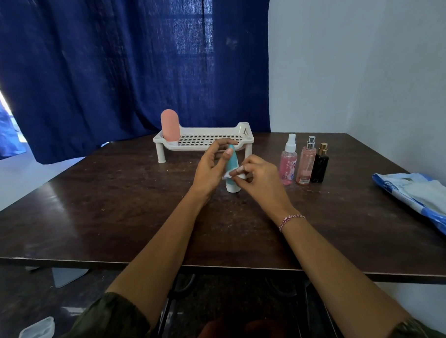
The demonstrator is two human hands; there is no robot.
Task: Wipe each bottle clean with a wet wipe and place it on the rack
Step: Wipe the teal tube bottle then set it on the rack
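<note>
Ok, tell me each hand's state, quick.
The left hand grips the bottle near its top.
The right hand pinches the wipe against the bottle.

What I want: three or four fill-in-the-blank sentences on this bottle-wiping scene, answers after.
The lone bottle standing on the rack is ____.
The left hand holds the teal bottle near its ____.
The right hand pinches a white ____ against it.
____ spray bottles wait on the table.
Answers: pink, top, wipe, three.
</note>
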